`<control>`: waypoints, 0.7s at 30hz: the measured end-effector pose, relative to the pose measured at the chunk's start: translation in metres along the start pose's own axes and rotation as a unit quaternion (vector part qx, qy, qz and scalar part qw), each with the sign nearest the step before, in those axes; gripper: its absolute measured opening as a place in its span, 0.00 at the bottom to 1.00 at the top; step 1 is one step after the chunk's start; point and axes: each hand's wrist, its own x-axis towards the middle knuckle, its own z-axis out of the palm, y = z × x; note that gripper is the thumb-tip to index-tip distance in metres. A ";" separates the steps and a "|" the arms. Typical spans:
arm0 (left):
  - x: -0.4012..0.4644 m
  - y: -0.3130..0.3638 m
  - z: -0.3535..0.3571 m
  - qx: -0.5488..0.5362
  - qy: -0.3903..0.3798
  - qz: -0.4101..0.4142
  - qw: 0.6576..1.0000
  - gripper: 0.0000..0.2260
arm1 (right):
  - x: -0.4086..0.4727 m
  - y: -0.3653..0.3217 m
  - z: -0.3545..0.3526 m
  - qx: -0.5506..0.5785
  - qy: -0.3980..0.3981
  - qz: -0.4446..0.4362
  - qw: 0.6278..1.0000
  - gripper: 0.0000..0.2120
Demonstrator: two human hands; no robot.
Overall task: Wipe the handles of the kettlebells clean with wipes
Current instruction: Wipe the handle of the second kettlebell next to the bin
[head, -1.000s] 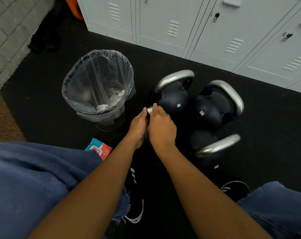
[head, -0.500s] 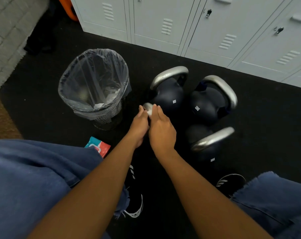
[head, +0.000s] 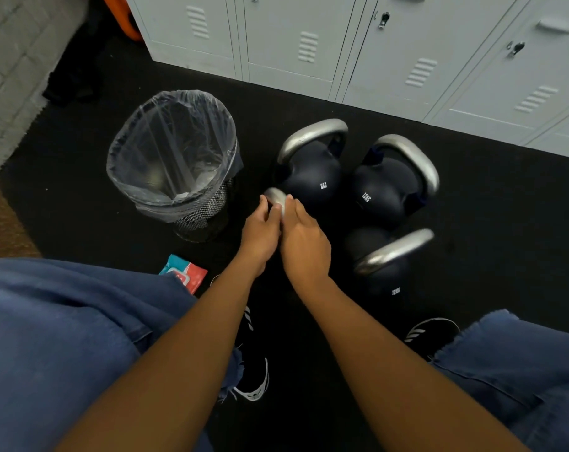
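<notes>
Three dark kettlebells with silver handles stand together on the black floor: an 8 kg one (head: pixel 312 177), a 12 kg one (head: pixel 384 190) to its right, and another 12 kg one (head: pixel 382 278) nearer me. Left of them, my two hands meet over a fourth silver handle (head: pixel 274 194), whose rounded end shows at my fingertips. My left hand (head: pixel 260 231) curls round that handle. My right hand (head: pixel 304 244) presses against it from the right, pinching a pale wipe (head: pixel 284 211), mostly hidden between the hands. The bell under the hands is hidden.
A mesh bin (head: pixel 172 151) lined with a clear bag stands left of the kettlebells. A red and teal wipes pack (head: pixel 185 272) lies by my left knee. Grey lockers (head: pixel 374 44) run along the back. My black shoes (head: pixel 253 370) are below the hands.
Both hands have stayed together on the same handle and shifted slightly along it. More of the handle's silver end shows beyond the fingertips now.
</notes>
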 end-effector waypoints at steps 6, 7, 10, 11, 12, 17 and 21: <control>0.002 0.009 -0.008 -0.090 0.014 -0.024 0.996 0.21 | 0.008 -0.007 -0.006 0.009 -0.014 0.001 1.000 0.27; 0.001 0.009 -0.008 -0.089 0.019 -0.027 0.995 0.21 | 0.002 -0.004 -0.005 0.015 -0.009 0.003 1.000 0.27; 0.001 0.014 -0.005 -0.080 0.050 -0.028 0.995 0.22 | -0.020 0.008 -0.002 0.018 0.005 0.005 1.000 0.29; 0.001 0.016 -0.004 -0.078 0.055 -0.029 0.995 0.23 | -0.024 0.011 0.000 0.012 0.009 0.004 1.000 0.30; 0.001 0.017 -0.004 -0.073 0.057 -0.029 0.995 0.23 | -0.025 0.012 0.000 0.008 0.011 0.004 1.000 0.30; -0.001 0.022 -0.005 -0.034 0.057 -0.024 0.998 0.25 | 0.004 -0.004 -0.002 0.027 -0.001 -0.010 1.000 0.26; -0.001 0.026 -0.009 -0.025 0.047 -0.027 0.998 0.24 | 0.013 -0.010 -0.002 0.028 -0.003 -0.005 1.000 0.26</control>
